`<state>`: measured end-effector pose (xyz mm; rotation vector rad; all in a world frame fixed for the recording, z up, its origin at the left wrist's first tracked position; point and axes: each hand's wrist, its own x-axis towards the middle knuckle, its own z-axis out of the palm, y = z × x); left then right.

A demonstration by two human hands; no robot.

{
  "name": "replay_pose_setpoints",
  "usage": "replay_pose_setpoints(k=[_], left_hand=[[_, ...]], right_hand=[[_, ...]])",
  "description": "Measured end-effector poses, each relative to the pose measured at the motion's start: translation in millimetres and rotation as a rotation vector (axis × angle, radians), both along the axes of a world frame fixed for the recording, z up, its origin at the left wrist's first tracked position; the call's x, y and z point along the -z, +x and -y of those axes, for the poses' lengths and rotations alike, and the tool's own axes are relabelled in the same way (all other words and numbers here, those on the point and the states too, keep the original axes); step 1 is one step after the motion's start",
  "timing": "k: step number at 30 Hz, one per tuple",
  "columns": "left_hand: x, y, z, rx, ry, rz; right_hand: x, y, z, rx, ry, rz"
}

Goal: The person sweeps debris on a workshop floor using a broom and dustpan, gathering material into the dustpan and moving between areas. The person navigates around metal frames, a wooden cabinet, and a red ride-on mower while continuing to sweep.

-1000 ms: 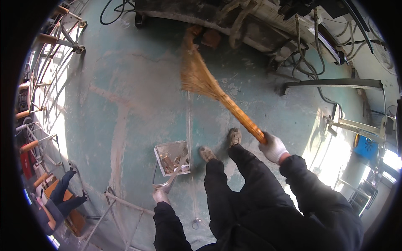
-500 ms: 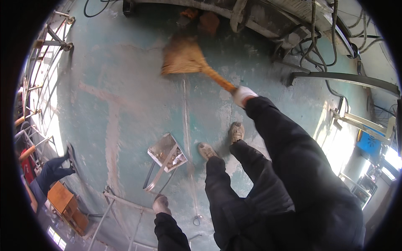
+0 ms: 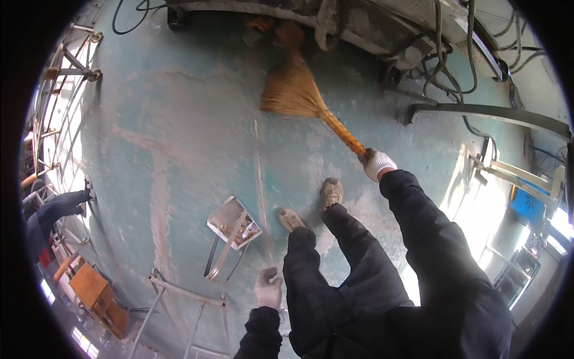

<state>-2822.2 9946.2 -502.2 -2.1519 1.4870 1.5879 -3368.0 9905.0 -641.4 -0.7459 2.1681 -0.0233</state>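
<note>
My right hand (image 3: 375,163), in a white knitted glove, is closed around the orange-wrapped handle of a straw broom (image 3: 297,96). The broom reaches away to the upper left, its wide fan of bristles low over or on the floor; the far part is blurred. My left hand (image 3: 268,288), gloved too, hangs near my left leg with loosely curled fingers and nothing visible in it. Left of my shoes stands a metal dustpan (image 3: 244,238) with debris inside. Its long handle frame (image 3: 222,263) points back toward me, apart from the left hand.
A machine frame (image 3: 382,42) with hanging cables (image 3: 445,72) borders the far side. Dim reddish-brown objects (image 3: 289,35) lie beneath it. At lower left are a tubular metal frame (image 3: 191,292) and a wooden box (image 3: 92,283). Another person's legs (image 3: 57,212) show at the left edge.
The broom and my right hand have moved right and somewhat nearer. My left hand has shifted right, away from the end of the dustpan's handle. The other person's legs have changed position.
</note>
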Motion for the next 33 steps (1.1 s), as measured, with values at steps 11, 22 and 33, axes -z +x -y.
replay_pose_setpoints(k=[11, 22, 33], left_hand=[[-20.6, -53.0, -78.0, 0.656, -0.157, 0.299], [3.0, -74.8, -77.7, 0.808, -0.189, 0.403], [8.6, -90.9, -69.5, 0.953, -0.150, 0.427]], right_hand=[[-48.0, -85.6, -60.8, -0.051, -0.062, -0.082], [14.7, -125.0, -41.9, 0.426, 0.243, 0.206], [22.4, -91.1, -71.8, 0.700, 0.069, 0.286]])
